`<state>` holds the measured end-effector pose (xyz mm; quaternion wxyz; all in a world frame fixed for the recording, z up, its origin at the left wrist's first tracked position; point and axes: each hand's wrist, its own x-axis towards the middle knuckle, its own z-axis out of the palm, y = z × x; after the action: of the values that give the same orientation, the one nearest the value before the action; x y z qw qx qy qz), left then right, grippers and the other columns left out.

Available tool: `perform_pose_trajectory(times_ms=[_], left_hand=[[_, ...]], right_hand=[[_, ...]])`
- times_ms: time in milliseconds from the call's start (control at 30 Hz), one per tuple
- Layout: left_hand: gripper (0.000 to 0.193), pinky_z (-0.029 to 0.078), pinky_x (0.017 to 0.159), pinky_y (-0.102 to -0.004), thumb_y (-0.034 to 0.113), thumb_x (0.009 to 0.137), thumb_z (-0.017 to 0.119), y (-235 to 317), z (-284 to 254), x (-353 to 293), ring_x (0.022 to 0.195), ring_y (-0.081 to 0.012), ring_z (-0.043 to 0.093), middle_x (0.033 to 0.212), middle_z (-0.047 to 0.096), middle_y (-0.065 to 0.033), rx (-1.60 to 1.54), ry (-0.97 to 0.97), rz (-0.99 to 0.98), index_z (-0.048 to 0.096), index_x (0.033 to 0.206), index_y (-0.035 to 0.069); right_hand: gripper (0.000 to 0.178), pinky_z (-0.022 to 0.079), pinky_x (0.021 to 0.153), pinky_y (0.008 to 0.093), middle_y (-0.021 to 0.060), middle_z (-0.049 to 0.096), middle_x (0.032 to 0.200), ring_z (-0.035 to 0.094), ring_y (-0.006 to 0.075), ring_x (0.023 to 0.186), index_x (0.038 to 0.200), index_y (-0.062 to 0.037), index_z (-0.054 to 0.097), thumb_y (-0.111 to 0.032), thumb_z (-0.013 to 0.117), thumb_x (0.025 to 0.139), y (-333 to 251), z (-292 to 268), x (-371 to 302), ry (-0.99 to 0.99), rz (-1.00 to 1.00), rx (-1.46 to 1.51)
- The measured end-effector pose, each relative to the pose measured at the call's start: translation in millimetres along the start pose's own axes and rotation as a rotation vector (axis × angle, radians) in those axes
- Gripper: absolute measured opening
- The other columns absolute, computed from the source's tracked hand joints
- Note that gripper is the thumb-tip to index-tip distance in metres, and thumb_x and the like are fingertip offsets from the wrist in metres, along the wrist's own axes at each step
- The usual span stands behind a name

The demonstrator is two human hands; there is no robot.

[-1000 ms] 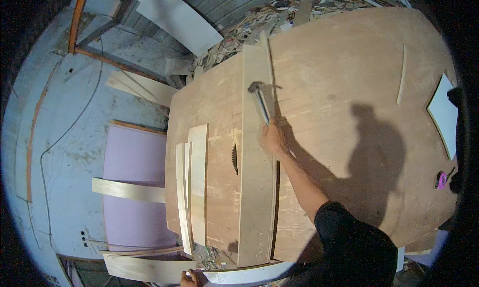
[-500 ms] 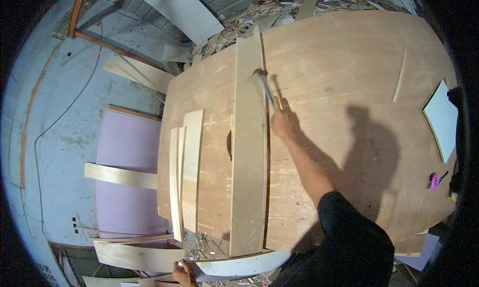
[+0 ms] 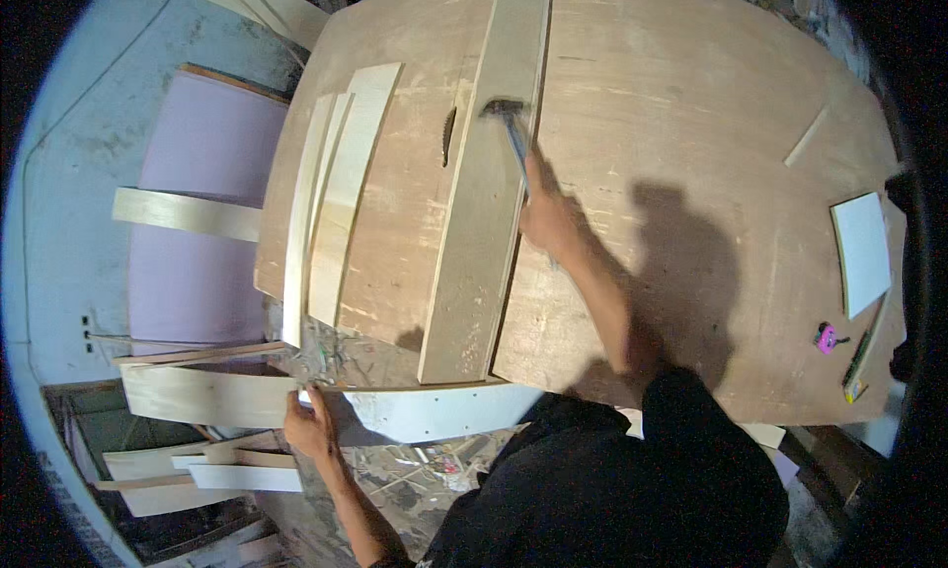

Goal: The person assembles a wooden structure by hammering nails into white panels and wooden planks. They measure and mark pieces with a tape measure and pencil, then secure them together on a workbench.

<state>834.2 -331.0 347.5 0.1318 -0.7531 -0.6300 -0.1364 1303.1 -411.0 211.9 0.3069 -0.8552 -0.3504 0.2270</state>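
My right hand (image 3: 549,217) is wrapped round the handle of a hammer (image 3: 515,138). The hammer's dark head hangs over or rests on a long pale plank (image 3: 469,227); which of the two I cannot tell. That plank runs from far to near across a big plywood-topped table (image 3: 642,104). My left hand (image 3: 311,425) grips the left end of a white-faced board (image 3: 425,412) with small dark dots, along the near edge. The plank's near end meets this board. A toothed saw blade (image 3: 448,136) pokes up through the table left of the plank.
Several narrow wood strips (image 3: 346,193) lie on the table's left part. To the right are a white panel (image 3: 861,252), a pink tape measure (image 3: 826,338) and a thin offcut (image 3: 807,136). Scraps litter the floor (image 3: 395,469). A lilac panel (image 3: 197,272) leans at the left wall.
The whole view has shifted, so the table sits higher in it. My right hand has brought the hammer nearer along the plank, level with the saw blade. My left hand still grips the white-faced board.
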Motion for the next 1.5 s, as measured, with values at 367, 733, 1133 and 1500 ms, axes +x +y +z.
perform_pose_trajectory(times_ms=[367, 733, 1133, 1500], left_hand=[[0.050, 0.052, 0.064, -0.0539, 0.050, 0.093, 0.070, 7, -24, -5, 0.072, -0.0469, 0.068, 0.078, 0.071, -0.0229, -0.196, -0.025, 0.200, 0.070, 0.110, 0.003], [0.057, 0.056, 0.070, -0.0544, 0.052, 0.088, 0.074, 5, -31, -8, 0.080, -0.0468, 0.071, 0.088, 0.072, -0.0275, -0.170, -0.010, 0.240, 0.068, 0.116, 0.003], [0.054, 0.055, 0.073, -0.0491, 0.044, 0.090, 0.077, -8, -17, 2, 0.085, -0.0452, 0.072, 0.090, 0.073, -0.0267, -0.182, -0.124, 0.194, 0.068, 0.124, 0.003], [0.060, 0.054, 0.088, -0.0488, 0.014, 0.085, 0.068, 20, -81, -54, 0.100, -0.0465, 0.067, 0.111, 0.067, -0.0291, -0.768, -0.398, 0.463, 0.051, 0.141, -0.001]], right_hand=[[0.070, 0.048, 0.108, 0.0417, 0.0285, 0.048, 0.152, 0.058, 0.0444, 0.129, 0.155, -0.0050, 0.041, -0.008, 0.064, 0.089, 37, 93, -226, 0.186, -0.157, 0.331], [0.034, 0.052, 0.078, 0.0536, 0.0280, 0.067, 0.097, 0.067, 0.0464, 0.092, 0.122, -0.0015, 0.059, -0.029, 0.057, 0.102, 24, 83, -152, 0.469, -0.107, 0.350], [0.032, 0.053, 0.071, 0.0535, 0.0302, 0.065, 0.080, 0.069, 0.0477, 0.081, 0.092, 0.0049, 0.063, -0.025, 0.058, 0.102, 21, 156, -167, 0.176, 0.004, 0.522], [0.026, 0.048, 0.065, 0.0391, 0.0089, 0.059, 0.076, 0.057, 0.0216, 0.069, 0.093, -0.0026, 0.058, -0.026, 0.059, 0.103, 79, 158, -333, 0.090, -0.111, 0.485]])
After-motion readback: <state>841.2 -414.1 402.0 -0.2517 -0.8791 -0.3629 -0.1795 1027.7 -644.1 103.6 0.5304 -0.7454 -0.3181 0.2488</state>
